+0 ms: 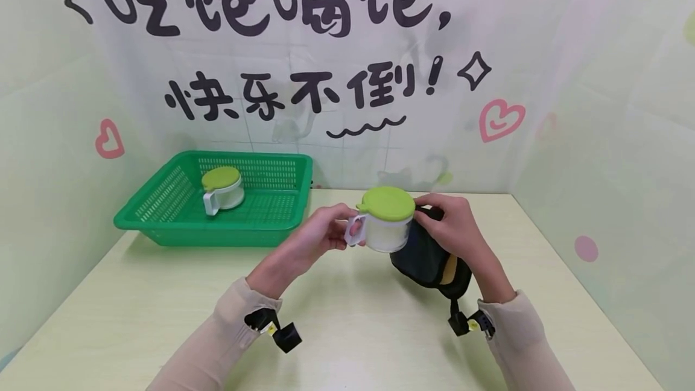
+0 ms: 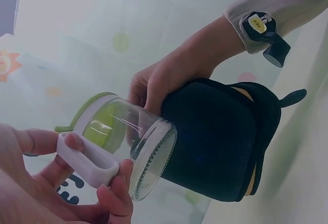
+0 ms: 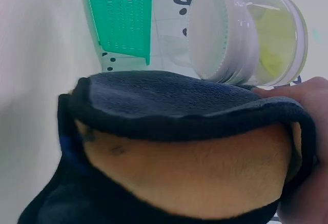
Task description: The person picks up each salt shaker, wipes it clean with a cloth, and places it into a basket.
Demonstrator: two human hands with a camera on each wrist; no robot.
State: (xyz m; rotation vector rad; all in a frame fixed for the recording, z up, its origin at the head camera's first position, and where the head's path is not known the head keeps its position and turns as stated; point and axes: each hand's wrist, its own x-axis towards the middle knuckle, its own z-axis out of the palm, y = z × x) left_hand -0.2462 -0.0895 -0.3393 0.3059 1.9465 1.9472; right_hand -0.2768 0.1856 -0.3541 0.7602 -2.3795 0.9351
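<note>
A clear glass seasoning jar (image 1: 387, 231) with a green lid and white handle is held up above the table, slightly tilted in the head view. My left hand (image 1: 320, 234) grips it by the white handle (image 2: 89, 160). White contents show near the jar's bottom in the right wrist view. Beside the jar, my right hand (image 1: 453, 225) pinches a folded dark cloth (image 1: 420, 255) with black edging, a tan side (image 3: 189, 167) and a small loop (image 2: 293, 98). The cloth lies against or very near the jar's side; contact is hard to tell. It hides part of the right fingers.
At the back left of the pale table (image 1: 347, 330) stands a green plastic basket (image 1: 179, 237). A similar jar (image 1: 225, 189) with a green lid stands inside it, handle toward the front left. Behind is a printed cloth backdrop (image 1: 304, 131) with writing.
</note>
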